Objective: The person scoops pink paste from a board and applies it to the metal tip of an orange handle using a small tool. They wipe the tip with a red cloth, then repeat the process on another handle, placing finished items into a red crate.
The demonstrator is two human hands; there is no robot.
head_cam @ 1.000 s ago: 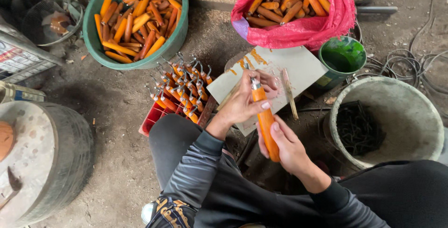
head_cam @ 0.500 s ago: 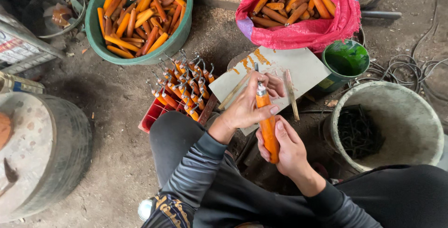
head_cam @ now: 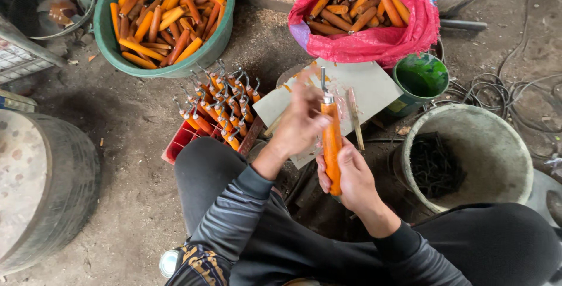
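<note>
My right hand (head_cam: 350,176) grips an orange wooden handle (head_cam: 331,144) upright, with a metal rod sticking out of its top end. My left hand (head_cam: 300,123) is blurred beside the top of the handle, fingers curled near the metal collar. Under both hands lies a pale board (head_cam: 374,88) with orange smears and a thin stick (head_cam: 354,125) on it. Left of the board, several finished handles with metal hooks stand in a red crate (head_cam: 216,110).
A green tub (head_cam: 167,19) of orange handles is at top left. A red mesh sack (head_cam: 369,19) of handles is at top right. A small green paint can (head_cam: 420,81) and a grey bucket (head_cam: 468,157) of dark metal pieces stand right. A drum (head_cam: 41,186) is at left.
My left hand has shifted slightly at the handle's top end, and the metal rod now stands out above the handle. My right hand keeps holding the handle in the same place.
</note>
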